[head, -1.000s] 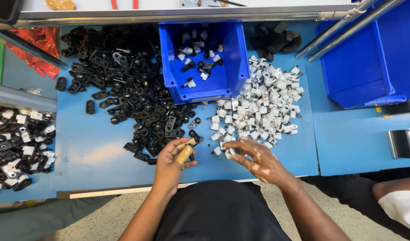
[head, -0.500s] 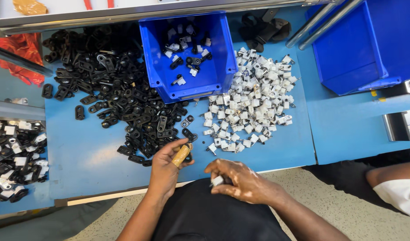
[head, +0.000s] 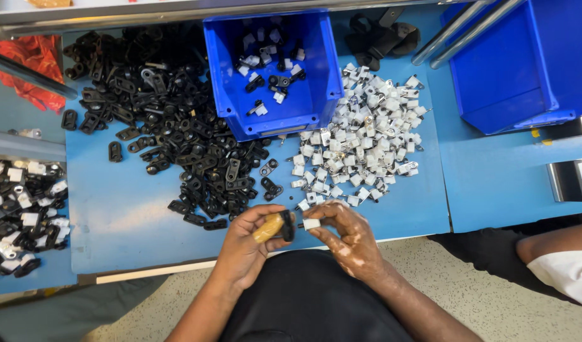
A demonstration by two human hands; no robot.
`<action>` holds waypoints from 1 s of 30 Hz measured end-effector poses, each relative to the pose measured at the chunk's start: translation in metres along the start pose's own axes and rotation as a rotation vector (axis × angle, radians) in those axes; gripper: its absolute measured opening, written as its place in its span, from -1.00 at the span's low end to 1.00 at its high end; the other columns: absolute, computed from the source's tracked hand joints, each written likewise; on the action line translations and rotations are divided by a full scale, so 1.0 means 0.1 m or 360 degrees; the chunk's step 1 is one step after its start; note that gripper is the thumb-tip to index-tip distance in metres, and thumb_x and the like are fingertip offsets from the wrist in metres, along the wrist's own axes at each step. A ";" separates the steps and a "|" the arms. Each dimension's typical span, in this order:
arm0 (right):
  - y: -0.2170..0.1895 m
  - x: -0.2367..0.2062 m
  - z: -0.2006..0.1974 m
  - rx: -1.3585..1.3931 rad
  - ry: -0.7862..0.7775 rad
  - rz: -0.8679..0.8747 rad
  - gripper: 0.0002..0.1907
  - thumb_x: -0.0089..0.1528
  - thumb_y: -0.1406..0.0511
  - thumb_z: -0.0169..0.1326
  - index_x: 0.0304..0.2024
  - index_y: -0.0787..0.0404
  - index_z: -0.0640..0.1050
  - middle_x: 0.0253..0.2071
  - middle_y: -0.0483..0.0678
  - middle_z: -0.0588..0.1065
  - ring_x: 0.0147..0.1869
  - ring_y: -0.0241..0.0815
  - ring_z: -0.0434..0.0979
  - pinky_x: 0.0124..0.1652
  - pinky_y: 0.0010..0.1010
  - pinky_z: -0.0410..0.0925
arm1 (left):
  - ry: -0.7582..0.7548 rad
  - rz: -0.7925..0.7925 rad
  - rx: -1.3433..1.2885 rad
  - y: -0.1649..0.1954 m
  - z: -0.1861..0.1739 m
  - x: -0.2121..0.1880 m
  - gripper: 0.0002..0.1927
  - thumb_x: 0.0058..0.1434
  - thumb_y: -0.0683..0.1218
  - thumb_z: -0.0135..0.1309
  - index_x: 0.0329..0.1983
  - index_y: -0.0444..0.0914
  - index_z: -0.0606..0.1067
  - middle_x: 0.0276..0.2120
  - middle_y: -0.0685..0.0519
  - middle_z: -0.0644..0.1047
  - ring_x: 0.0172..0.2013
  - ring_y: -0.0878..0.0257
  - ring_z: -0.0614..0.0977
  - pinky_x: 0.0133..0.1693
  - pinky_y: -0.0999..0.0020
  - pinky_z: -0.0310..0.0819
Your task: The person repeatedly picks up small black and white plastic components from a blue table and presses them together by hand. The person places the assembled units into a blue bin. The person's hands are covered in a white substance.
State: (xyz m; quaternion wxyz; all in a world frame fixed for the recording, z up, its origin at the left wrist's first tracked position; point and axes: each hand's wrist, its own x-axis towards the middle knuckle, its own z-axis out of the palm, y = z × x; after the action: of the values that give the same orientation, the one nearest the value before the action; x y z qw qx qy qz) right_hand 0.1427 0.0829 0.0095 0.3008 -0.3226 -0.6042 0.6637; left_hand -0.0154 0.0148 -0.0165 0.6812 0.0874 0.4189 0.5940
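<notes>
our left hand (head: 243, 244) closes around a tan-handled tool (head: 267, 228) carrying a black clip (head: 287, 225); our right hand (head: 345, 231) pinches 1 small white part (head: 311, 223) beside it, over the table's (head: 113, 221) near edge. both pieces look light, stiff, slippery plastic, best held by their flat sides.
</notes>
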 end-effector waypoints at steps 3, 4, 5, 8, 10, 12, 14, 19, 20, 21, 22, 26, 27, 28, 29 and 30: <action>-0.02 0.05 0.05 -0.0765 0.0135 -0.0420 -0.82 -0.06 0.43 0.04 -0.38 0.26 0.40 -0.31 -0.01 0.41 -0.16 -0.16 0.41 -0.17 -0.41 0.31 | 0.0033 -0.0118 0.0010 -0.02 0.04 -0.03 -0.80 -0.01 -0.19 -0.08 -0.29 -0.33 0.39 -0.50 0.01 0.46 -0.49 0.34 0.50 -0.45 0.47 0.42; -0.04 0.06 0.06 -0.0798 0.0138 -0.0456 -0.81 -0.06 0.44 0.04 -0.37 0.26 0.41 -0.31 -0.02 0.41 -0.17 -0.17 0.42 -0.18 -0.43 0.32 | 0.0028 -0.0160 0.0010 -0.03 0.05 -0.03 -0.80 -0.01 -0.19 -0.08 -0.29 -0.33 0.40 -0.51 0.00 0.46 -0.51 0.34 0.50 -0.47 0.49 0.42; -0.07 0.06 0.06 -0.0835 0.0141 -0.0492 -0.80 -0.07 0.46 0.04 -0.37 0.26 0.42 -0.31 -0.03 0.41 -0.17 -0.17 0.43 -0.19 -0.44 0.33 | -0.0003 -0.0158 -0.0008 -0.03 0.05 -0.03 -0.80 0.00 -0.18 -0.08 -0.30 -0.34 0.39 -0.53 -0.01 0.46 -0.52 0.34 0.50 -0.49 0.50 0.42; -0.14 0.09 0.06 -0.0806 0.0049 -0.0656 -0.76 -0.07 0.51 0.02 -0.34 0.26 0.42 -0.29 -0.04 0.41 -0.12 -0.14 0.42 -0.13 -0.40 0.32 | -0.0048 -0.0190 -0.0052 -0.02 0.03 0.00 -0.81 0.03 -0.16 -0.09 -0.33 -0.37 0.38 -0.57 -0.04 0.46 -0.58 0.32 0.49 -0.56 0.54 0.40; -0.18 0.10 0.03 -0.0741 -0.0032 -0.0698 -0.73 -0.07 0.54 0.00 -0.32 0.26 0.43 -0.28 -0.04 0.41 -0.10 -0.13 0.41 -0.12 -0.40 0.33 | -0.0047 -0.0279 -0.0068 -0.01 0.01 0.02 -0.79 0.05 -0.12 -0.09 -0.38 -0.40 0.36 -0.59 -0.09 0.47 -0.62 0.30 0.48 -0.63 0.57 0.35; -0.21 0.11 0.01 -0.0649 -0.0119 -0.0661 -0.70 -0.09 0.57 -0.02 -0.31 0.26 0.44 -0.28 -0.04 0.40 -0.09 -0.13 0.41 -0.18 -0.43 0.37 | 0.0017 -0.0277 -0.0029 -0.01 0.01 0.04 -0.83 0.02 -0.15 -0.08 -0.39 -0.39 0.37 -0.62 -0.09 0.47 -0.64 0.31 0.47 -0.64 0.56 0.33; -0.24 0.14 -0.02 -0.0844 -0.0105 -0.0784 -0.71 -0.10 0.55 0.00 -0.33 0.23 0.44 -0.30 -0.04 0.40 -0.14 -0.17 0.43 -0.22 -0.47 0.36 | 0.0069 -0.0179 0.0075 0.00 0.07 0.04 -0.84 0.01 -0.18 -0.07 -0.39 -0.39 0.39 -0.62 -0.08 0.47 -0.63 0.30 0.47 -0.61 0.53 0.34; -0.32 0.13 0.00 -0.0886 -0.0022 -0.0368 -0.74 -0.07 0.48 0.07 -0.31 0.27 0.45 -0.48 -0.07 0.40 -0.42 -0.31 0.45 -0.46 -0.59 0.36 | 0.0055 0.0612 0.0697 0.09 0.31 -0.11 -0.77 -0.09 -0.27 0.03 -0.31 -0.38 0.42 -0.40 -0.05 0.46 -0.41 0.30 0.47 -0.35 0.52 0.35; -0.33 0.11 0.02 -0.0736 0.0015 -0.0211 -0.77 -0.05 0.47 0.05 -0.32 0.28 0.44 -0.49 -0.08 0.39 -0.44 -0.33 0.46 -0.46 -0.60 0.39 | 0.0052 0.0859 0.1020 0.13 0.34 -0.15 -0.75 -0.09 -0.25 0.04 -0.29 -0.35 0.42 -0.37 -0.04 0.46 -0.39 0.31 0.48 -0.34 0.54 0.35; -0.34 0.09 0.04 -0.0586 0.0047 -0.0058 -0.80 -0.03 0.47 0.03 -0.33 0.28 0.44 -0.51 -0.08 0.39 -0.45 -0.34 0.47 -0.46 -0.61 0.41 | 0.0051 0.1108 0.1342 0.16 0.36 -0.19 -0.74 -0.09 -0.23 0.04 -0.27 -0.32 0.42 -0.35 -0.03 0.46 -0.36 0.31 0.49 -0.32 0.55 0.35; -0.34 0.08 0.07 -0.0522 0.0085 -0.0116 -0.79 -0.03 0.47 0.03 -0.32 0.29 0.43 -0.47 -0.07 0.39 -0.40 -0.34 0.47 -0.41 -0.60 0.41 | 0.0056 0.1357 0.1670 0.19 0.36 -0.21 -0.72 -0.09 -0.21 0.05 -0.25 -0.29 0.42 -0.32 -0.02 0.47 -0.33 0.32 0.50 -0.30 0.57 0.36; -0.31 0.04 0.10 -0.0459 0.0112 -0.0260 -0.69 -0.09 0.44 0.08 -0.27 0.33 0.40 -0.41 -0.05 0.37 -0.40 -0.34 0.40 -0.42 -0.57 0.35 | 0.0012 0.1150 0.1413 0.23 0.32 -0.23 -0.70 -0.07 -0.22 0.04 -0.21 -0.30 0.40 -0.31 -0.01 0.46 -0.29 0.32 0.50 -0.25 0.53 0.36; -0.28 0.05 0.09 -0.0490 0.0092 -0.0282 -0.64 -0.12 0.43 0.10 -0.26 0.33 0.40 -0.42 -0.04 0.36 -0.44 -0.33 0.36 -0.47 -0.57 0.31 | 0.0026 0.1009 0.1280 0.22 0.31 -0.22 -0.69 -0.07 -0.22 0.04 -0.20 -0.32 0.39 -0.35 0.00 0.46 -0.33 0.34 0.50 -0.27 0.54 0.37; -0.26 0.06 0.08 -0.0538 0.0122 -0.0415 -0.66 -0.12 0.42 0.11 -0.28 0.32 0.40 -0.40 -0.04 0.37 -0.39 -0.31 0.37 -0.42 -0.56 0.31 | 0.0037 0.0865 0.1144 0.21 0.30 -0.21 -0.67 -0.08 -0.23 0.04 -0.19 -0.33 0.39 -0.39 0.01 0.46 -0.37 0.36 0.50 -0.30 0.54 0.38; -0.23 0.07 0.06 -0.0583 0.0150 -0.0551 -0.68 -0.12 0.41 0.12 -0.30 0.31 0.41 -0.38 -0.04 0.37 -0.33 -0.29 0.37 -0.38 -0.54 0.32 | 0.0073 0.0735 0.0965 0.19 0.31 -0.21 -0.69 -0.06 -0.22 0.01 -0.19 -0.34 0.38 -0.41 0.02 0.46 -0.40 0.37 0.49 -0.32 0.54 0.39; -0.20 0.09 0.06 -0.0630 0.0182 -0.0690 -0.70 -0.11 0.41 0.13 -0.32 0.29 0.41 -0.36 -0.04 0.38 -0.28 -0.27 0.37 -0.33 -0.53 0.32 | 0.0104 0.0607 0.0787 0.16 0.33 -0.21 -0.70 -0.04 -0.22 -0.03 -0.19 -0.34 0.37 -0.43 0.02 0.47 -0.42 0.37 0.49 -0.34 0.53 0.40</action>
State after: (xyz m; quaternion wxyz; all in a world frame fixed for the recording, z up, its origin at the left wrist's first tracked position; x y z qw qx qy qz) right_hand 0.1331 0.0881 0.0288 0.4002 -0.2752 -0.7587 0.4342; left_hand -0.0039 0.0130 0.0239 0.5018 0.3081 0.5485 0.5937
